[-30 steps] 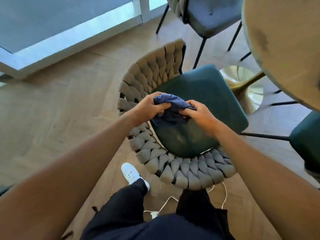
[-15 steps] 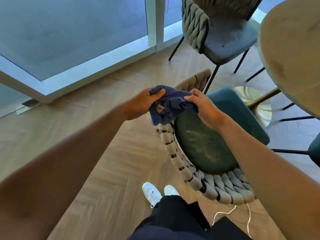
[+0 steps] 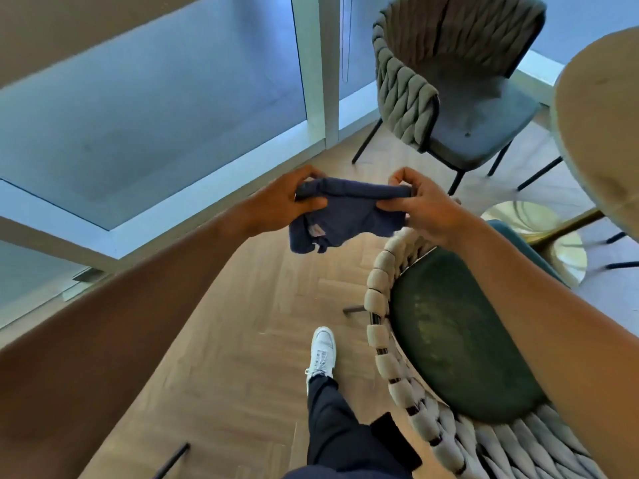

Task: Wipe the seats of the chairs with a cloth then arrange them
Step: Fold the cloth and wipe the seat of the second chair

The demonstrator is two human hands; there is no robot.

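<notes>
A dark blue cloth (image 3: 349, 216) is stretched in the air between my left hand (image 3: 287, 202) and my right hand (image 3: 425, 205), each pinching one end, with a small label hanging at its lower left. Below my right forearm stands a chair with a dark green seat (image 3: 460, 340) and a pale braided backrest (image 3: 380, 305). The seat shows light dusty streaks. A second chair with a grey-blue seat (image 3: 484, 133) and a grey braided backrest stands farther off, beside the table.
A round beige table (image 3: 605, 133) fills the right edge, with its gold base (image 3: 539, 233) on the floor. Glass window panels with white frames (image 3: 311, 81) run along the left. My white shoe (image 3: 323, 354) and dark trouser leg stand on the wooden floor. A black leg (image 3: 173, 459) shows at the bottom.
Both hands lifted the cloth off the green seat and pulled it taut between them. My view rose and shifted left, so the green chair now sits lower right.
</notes>
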